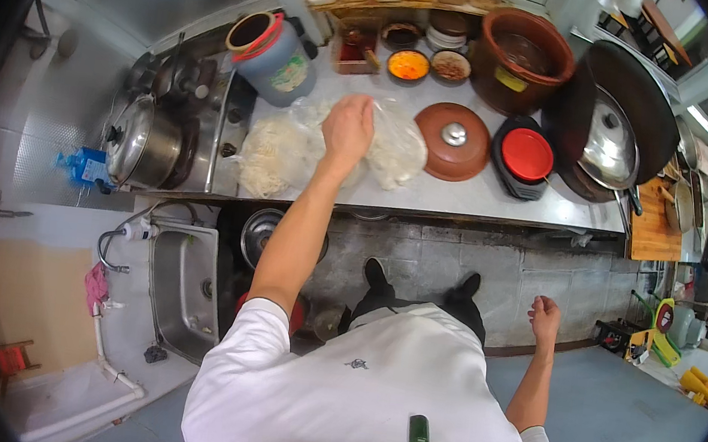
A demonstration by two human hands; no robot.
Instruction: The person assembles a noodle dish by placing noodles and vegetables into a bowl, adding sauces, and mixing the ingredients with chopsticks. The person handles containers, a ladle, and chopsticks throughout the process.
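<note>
My left hand (pixel 349 126) is closed over the upper part of a clear plastic bag (pixel 397 151) on the white counter. Pale noodles (pixel 263 156) show through the plastic, bunched to the left of my wrist. A pale mass also fills the bag's right side; what it is, I cannot tell. Right of the bag lies a round brown pot lid (pixel 450 134) with a metal knob. My right hand (pixel 544 315) hangs low at my side, away from the counter. Its fingers are loosely curled and nothing shows in them.
A blue-grey jar (pixel 285 78) and bowls of orange (pixel 408 65) and brown food (pixel 451 66) stand behind. Rightward are a brown crock (pixel 503 94), a red lid (pixel 527 156) and a large dark pot (pixel 657 104). Left are a steel pot (pixel 158 142) and a sink (pixel 182 287).
</note>
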